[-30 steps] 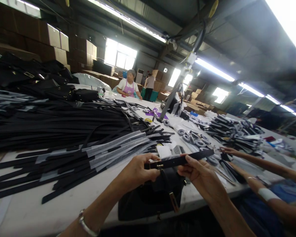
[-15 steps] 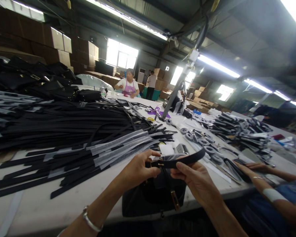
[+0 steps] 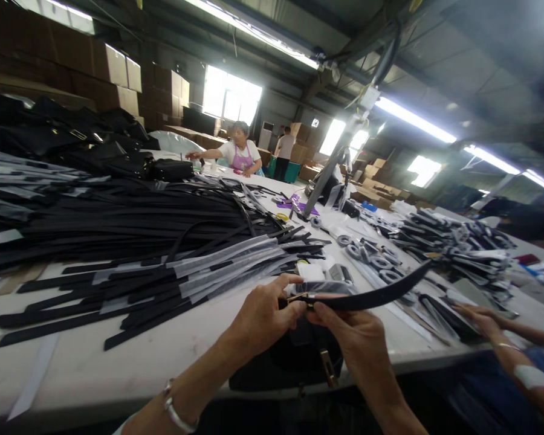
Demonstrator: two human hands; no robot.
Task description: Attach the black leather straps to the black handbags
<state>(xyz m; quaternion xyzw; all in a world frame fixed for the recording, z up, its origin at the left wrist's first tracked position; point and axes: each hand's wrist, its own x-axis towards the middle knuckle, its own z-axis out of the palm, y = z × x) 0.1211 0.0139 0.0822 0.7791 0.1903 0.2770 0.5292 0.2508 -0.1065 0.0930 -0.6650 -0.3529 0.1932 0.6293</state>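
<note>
A black strap (image 3: 381, 296) curves up to the right above a black handbag (image 3: 276, 365) at the table's front edge. My left hand (image 3: 265, 311) is closed on the gold-coloured buckle (image 3: 298, 296) at the strap's left end. Just right of the buckle, my right hand (image 3: 362, 338) pinches the strap between thumb and fingers, and its free end sticks out beyond. A gold-coloured metal fitting (image 3: 329, 368) hangs on the bag's front, below my hands. My wrists and fingers cover part of the bag.
Long black straps (image 3: 131, 217), some in clear wrapping, lie across the left. Rolled strips (image 3: 381, 263) and a heap of wrapped pieces (image 3: 453, 241) are on the right. A co-worker's hands (image 3: 480, 317) work close by at right. A slanted post (image 3: 326, 181) rises from the table.
My right hand has slid left along the strap toward the buckle, and more of the strap now extends to the right. The co-worker across the table has stretched an arm out sideways.
</note>
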